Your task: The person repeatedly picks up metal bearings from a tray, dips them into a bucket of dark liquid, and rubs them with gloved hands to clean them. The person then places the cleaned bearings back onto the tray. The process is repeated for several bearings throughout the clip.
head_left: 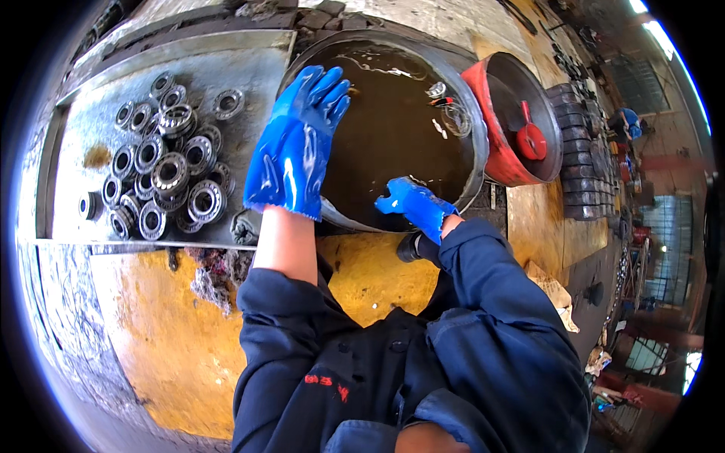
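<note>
- The left hand [297, 140], in a glossy blue rubber glove with a long cuff, is across the left side of the round, grey-rimmed metal tub [479, 155], its fingers extended close together and pointing away from the wearer; nothing shows in its grasp.
- The right hand [415, 204], in a matching blue glove, is over the near right part of the tub, fingers pointing left and partly bent; their tips are small and dark against what lies behind, so I cannot tell whether it holds anything.
- The tub stands directly in front of the person and contains murky brown liquid [393, 124].
- Toward the tub's far right side are a loose coil of thin, pale wire [456, 119] and a small, shiny metal piece [436, 90].
- Left of the tub, a shallow grey metal tray [245, 68] bears a heap of ring-shaped steel bearings [170, 174]; one bearing lies apart at the left, another at the upper right of the heap.
- A crumpled dark cloth [243, 228] sits at the tray's near right corner.
- Just right of the tub is a red drum with a dark interior [495, 151], with a red disc with a straight handle [532, 141] inside.
- Beyond that drum, dark blocky metal pieces [580, 158] stand in rows.
- Yellow floor plating [377, 275] shows between the tub and the person's dark blue jacket [355, 370].
</note>
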{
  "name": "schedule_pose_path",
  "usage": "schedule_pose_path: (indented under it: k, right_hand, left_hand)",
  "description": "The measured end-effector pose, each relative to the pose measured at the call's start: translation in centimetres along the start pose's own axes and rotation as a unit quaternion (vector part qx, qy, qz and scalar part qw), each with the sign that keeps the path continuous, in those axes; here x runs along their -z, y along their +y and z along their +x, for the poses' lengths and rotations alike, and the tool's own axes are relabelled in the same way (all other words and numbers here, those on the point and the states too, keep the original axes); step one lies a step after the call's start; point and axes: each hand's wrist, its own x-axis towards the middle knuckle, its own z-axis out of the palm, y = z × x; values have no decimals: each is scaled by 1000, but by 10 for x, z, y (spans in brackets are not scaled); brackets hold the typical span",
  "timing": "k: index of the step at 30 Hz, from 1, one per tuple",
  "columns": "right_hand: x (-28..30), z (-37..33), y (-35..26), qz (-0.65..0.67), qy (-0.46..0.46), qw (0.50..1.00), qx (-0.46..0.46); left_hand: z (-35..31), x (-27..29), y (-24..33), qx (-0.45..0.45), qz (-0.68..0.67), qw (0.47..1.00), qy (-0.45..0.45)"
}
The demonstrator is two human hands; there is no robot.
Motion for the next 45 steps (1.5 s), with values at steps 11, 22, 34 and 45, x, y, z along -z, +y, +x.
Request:
schedule_pose_path:
  k: [11, 22, 34, 45]
  right_hand:
    - [25, -53, -24, 207, 102, 973, -18]
    - [-16, -24, -19, -24, 139, 989, 30]
    - [-25, -12, 1, -218, 233, 928, 192]
    - [22, -23, -25, 24, 53, 995, -82]
  left_hand:
    - [8, -18, 11, 113, 7, 989, 97]
    - [5, -22, 13, 109, 48, 982, 146]
    - [6, 6, 2, 27, -1, 999, -18]
    - [-4, -4, 7, -21, 7, 1000, 10]
